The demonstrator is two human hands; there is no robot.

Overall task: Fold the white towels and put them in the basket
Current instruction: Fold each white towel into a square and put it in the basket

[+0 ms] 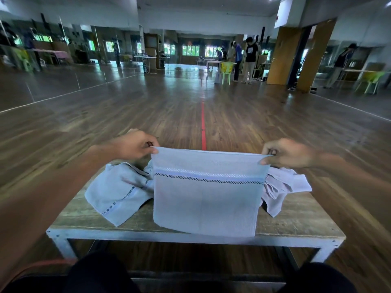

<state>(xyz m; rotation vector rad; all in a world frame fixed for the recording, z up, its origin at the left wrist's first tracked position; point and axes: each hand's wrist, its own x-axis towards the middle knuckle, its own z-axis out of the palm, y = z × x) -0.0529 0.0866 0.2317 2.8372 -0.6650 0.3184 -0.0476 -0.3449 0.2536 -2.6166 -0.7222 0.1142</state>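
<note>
The white woven towel with a dark checked stripe [206, 199] hangs stretched above the near edge of the wooden worktop [84, 220]. Folding looks just begun; next it likely needs its top edge brought down onto the worktop. The left hand [135, 145] and right hand [285, 153] each pinch an upper corner, fingers [153, 150] curled. Behind it, two crumpled white towels [114, 193] lie toward the far corners.

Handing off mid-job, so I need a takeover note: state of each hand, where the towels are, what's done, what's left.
The left hand and right hand each pinch a top corner of the held towel, hanging spread over the table.
The left towel and right towel lie rumpled on it.
Nothing looks neatly folded yet; no basket shows near the table.
To do: fold all three, then basket them.
</note>
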